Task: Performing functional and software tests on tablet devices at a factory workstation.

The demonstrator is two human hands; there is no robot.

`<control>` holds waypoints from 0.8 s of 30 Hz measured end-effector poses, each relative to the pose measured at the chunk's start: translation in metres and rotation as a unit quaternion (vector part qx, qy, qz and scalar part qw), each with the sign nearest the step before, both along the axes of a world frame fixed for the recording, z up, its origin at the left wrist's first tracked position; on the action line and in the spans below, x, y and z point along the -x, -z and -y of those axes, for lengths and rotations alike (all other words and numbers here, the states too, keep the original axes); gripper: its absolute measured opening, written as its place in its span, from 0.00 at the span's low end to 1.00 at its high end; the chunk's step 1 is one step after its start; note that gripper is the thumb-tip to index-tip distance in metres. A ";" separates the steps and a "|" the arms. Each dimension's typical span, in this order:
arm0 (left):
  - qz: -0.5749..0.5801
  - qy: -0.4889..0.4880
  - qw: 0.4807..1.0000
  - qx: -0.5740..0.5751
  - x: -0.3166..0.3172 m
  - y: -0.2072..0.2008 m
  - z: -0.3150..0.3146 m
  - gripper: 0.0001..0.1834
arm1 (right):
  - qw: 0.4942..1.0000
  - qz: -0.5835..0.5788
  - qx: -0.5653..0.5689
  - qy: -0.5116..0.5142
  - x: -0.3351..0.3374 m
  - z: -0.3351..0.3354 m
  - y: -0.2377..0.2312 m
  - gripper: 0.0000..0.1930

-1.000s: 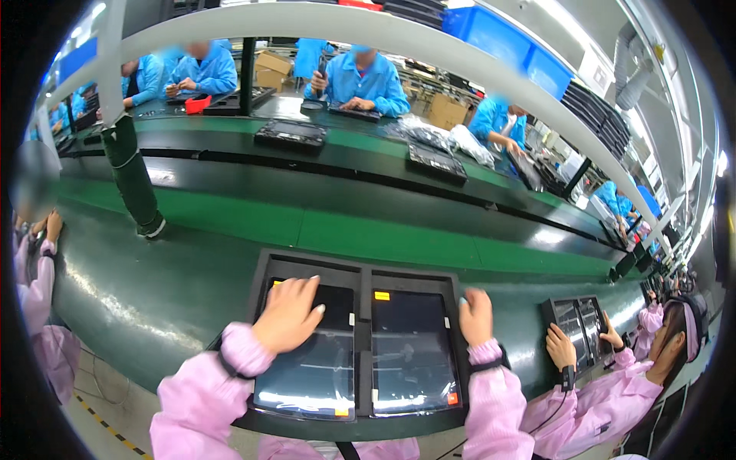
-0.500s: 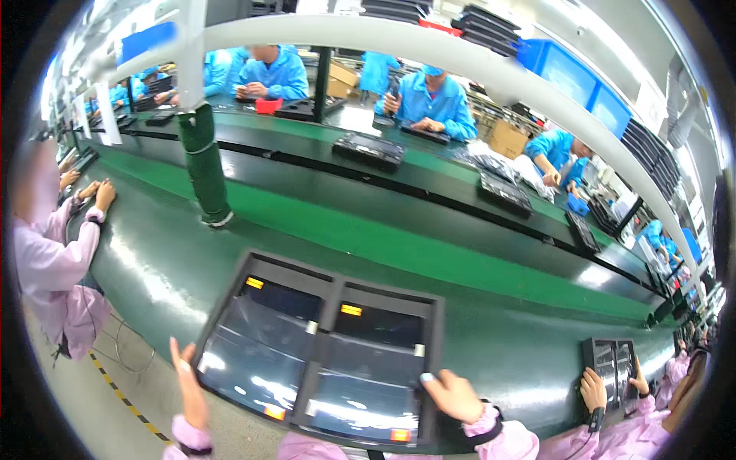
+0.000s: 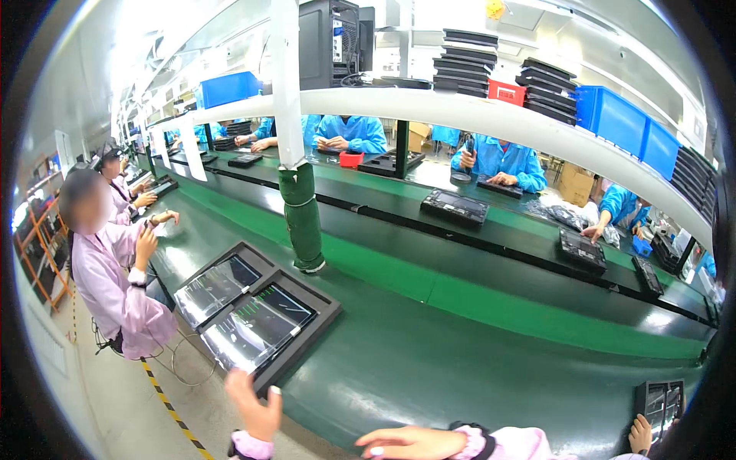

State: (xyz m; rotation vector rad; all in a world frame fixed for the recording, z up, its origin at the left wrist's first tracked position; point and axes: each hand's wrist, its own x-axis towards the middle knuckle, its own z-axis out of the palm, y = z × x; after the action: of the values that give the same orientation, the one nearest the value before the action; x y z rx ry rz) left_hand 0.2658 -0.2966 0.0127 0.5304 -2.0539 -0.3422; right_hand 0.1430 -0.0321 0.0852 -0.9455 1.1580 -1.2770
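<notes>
A black tray [image 3: 327, 310] with two compartments lies on the green bench, ahead and to the left. Flat dark display panels fill both: the left panel [image 3: 218, 291] and the right panel [image 3: 257, 328] carry glossy, reflective film. Close to the tray's near corner is my left hand [image 3: 254, 405], thumb and fingers apart, holding nothing; whether its fingertips touch the rim I cannot tell. My right hand [image 3: 414, 442] hovers low by the bench's front edge, empty, its fingers stretched out to the left. Both wrists show pink cuffs, with a dark band on the right one.
A co-worker in pink [image 3: 115, 264] stands left of the tray. At the lower right another person's hand [image 3: 640, 434] holds a similar tray [image 3: 661, 406]. A green-wrapped post [image 3: 301, 222] rises behind the tray. Beyond runs a line carrying black devices [image 3: 454, 207], with people in blue.
The tray has gone from between my hands to farther left, near the pink-clad co-worker, and my right hand has come off it. The view has swung left.
</notes>
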 end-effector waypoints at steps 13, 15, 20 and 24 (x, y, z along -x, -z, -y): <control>0.080 0.359 0.921 0.128 0.202 0.011 -0.031 0.02 | 0.700 -0.513 -0.040 0.494 0.076 -0.132 0.103 0.03; 0.064 0.410 0.908 0.066 0.219 0.015 -0.052 0.01 | 0.709 -0.479 -0.030 0.517 0.077 -0.137 0.108 0.03; 0.080 0.435 0.819 -0.365 0.241 0.052 -0.052 0.07 | 0.834 -0.039 0.075 0.545 0.087 -0.145 0.121 0.04; -0.126 0.474 0.525 -0.696 0.261 0.066 -0.040 0.10 | 0.790 0.218 0.213 0.532 0.098 -0.145 0.122 0.03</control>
State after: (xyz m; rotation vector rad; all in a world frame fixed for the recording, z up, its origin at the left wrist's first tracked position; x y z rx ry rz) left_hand 0.0046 -0.2570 -0.0534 0.0857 -1.1174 -2.6351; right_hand 0.0453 0.1127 -0.0372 -0.1568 1.0343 -2.5927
